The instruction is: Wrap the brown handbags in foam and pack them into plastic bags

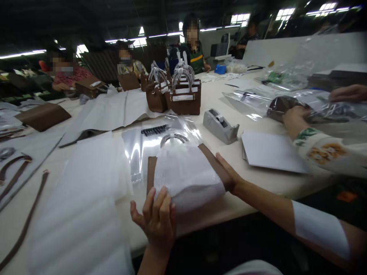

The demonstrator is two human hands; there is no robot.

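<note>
A brown handbag (212,160) lies in front of me, its front covered by white wrapping paper (186,172) and its wrapped handles (173,138) pointing away. My left hand (157,215) touches the paper at the bag's near left edge, fingers apart and bent a little. Against the bag's right side rests my right hand (231,175), its visible fingers stretched along the brown panel; some fingers are hidden. A clear plastic bag (136,152) with black print extends beneath and beyond the handbag.
A grey tape dispenser (220,126) and white sheets (272,152) are at right. Brown handbags (185,103) stand farther back. Paper (86,183) and a brown strap (27,225) lie left. A co-worker's hand (296,116) handles a plastic-covered brown item at right; other people sit opposite.
</note>
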